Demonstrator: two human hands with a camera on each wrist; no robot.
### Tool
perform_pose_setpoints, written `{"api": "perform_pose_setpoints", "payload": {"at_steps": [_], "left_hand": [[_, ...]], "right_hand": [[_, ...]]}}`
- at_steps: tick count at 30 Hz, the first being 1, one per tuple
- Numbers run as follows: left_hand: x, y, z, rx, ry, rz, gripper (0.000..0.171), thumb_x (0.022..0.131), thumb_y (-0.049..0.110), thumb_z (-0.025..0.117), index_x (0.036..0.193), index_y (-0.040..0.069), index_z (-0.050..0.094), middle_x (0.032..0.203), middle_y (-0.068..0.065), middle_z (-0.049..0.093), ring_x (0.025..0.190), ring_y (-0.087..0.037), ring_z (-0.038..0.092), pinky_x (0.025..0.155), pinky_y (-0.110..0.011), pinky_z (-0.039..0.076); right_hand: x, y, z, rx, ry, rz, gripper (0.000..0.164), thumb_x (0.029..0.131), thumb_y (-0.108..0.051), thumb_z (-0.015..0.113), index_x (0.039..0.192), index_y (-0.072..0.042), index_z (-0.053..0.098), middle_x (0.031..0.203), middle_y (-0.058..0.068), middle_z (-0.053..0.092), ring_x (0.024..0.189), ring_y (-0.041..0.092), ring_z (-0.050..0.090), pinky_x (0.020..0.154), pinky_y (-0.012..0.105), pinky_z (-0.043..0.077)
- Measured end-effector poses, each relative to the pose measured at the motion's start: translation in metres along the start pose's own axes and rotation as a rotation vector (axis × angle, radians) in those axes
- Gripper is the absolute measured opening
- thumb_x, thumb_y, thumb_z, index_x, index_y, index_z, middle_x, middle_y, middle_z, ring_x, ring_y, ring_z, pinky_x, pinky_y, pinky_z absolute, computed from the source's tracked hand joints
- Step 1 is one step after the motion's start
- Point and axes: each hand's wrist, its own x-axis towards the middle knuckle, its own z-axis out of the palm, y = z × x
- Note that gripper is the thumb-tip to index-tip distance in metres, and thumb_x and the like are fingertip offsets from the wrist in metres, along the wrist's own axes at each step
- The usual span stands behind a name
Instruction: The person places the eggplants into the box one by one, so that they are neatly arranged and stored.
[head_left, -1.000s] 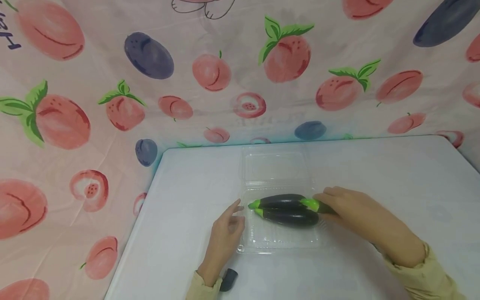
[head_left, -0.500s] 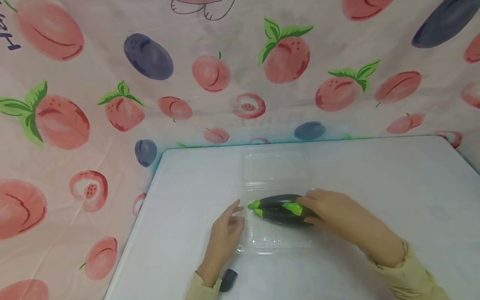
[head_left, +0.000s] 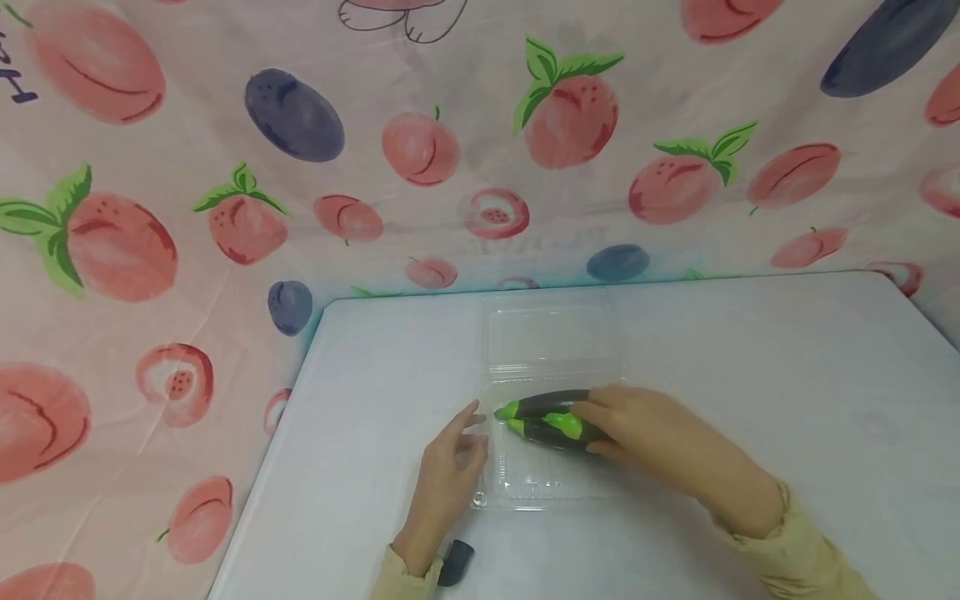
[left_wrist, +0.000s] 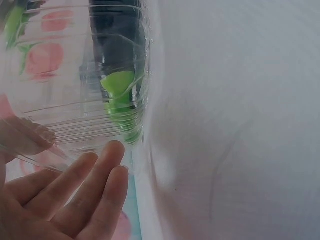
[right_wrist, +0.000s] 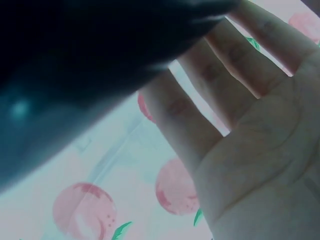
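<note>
A clear plastic clamshell container (head_left: 525,487) lies unfolded on the table. Inside its near half, two dark eggplants, the farther one (head_left: 551,403) and the nearer one (head_left: 534,432), lie side by side with their green stem ends to the left. My right hand (head_left: 652,425) grips a third eggplant (head_left: 564,423) just over those two, its green end also leftward. Close up in the right wrist view, that dark eggplant (right_wrist: 90,75) runs across the fingers. At the container's left wall, my left hand (head_left: 450,467) rests with relaxed fingers; its fingertips (left_wrist: 115,150) are right at the ribbed plastic.
The container's lid half (head_left: 551,333) lies flat toward the back of the white table (head_left: 787,375). A small black object (head_left: 456,562) sits beside the left sleeve. Behind the table hangs a fruit-printed cloth (head_left: 360,125).
My right hand has moved leftward with its eggplant, from the container's right side to over the two lying eggplants. The left hand has stayed put.
</note>
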Motion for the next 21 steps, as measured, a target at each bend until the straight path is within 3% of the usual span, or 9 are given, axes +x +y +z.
{"api": "perform_pose_setpoints", "payload": {"at_steps": [10,21], "left_hand": [[0.0,0.0,0.0,0.005,0.01,0.019,0.049,0.097,0.016,0.061,0.145,0.015,0.05,0.129,0.0,0.066,0.105,-0.016,0.069,0.091,-0.036,0.058],[0.0,0.0,0.0,0.002,0.005,0.001,0.049,0.097,0.018,0.062,0.145,0.017,0.05,0.129,0.001,0.066,0.105,-0.015,0.069,0.092,-0.036,0.057]], "right_hand": [[0.01,-0.012,0.003,0.025,-0.087,0.023,0.031,0.077,-0.023,0.086,0.099,-0.013,0.067,0.086,-0.006,0.062,0.077,0.009,0.058,0.072,0.029,0.057],[0.018,-0.019,0.006,0.019,-0.116,0.006,0.034,0.079,-0.025,0.084,0.106,-0.012,0.069,0.093,-0.004,0.066,0.084,0.011,0.063,0.079,0.03,0.059]]}}
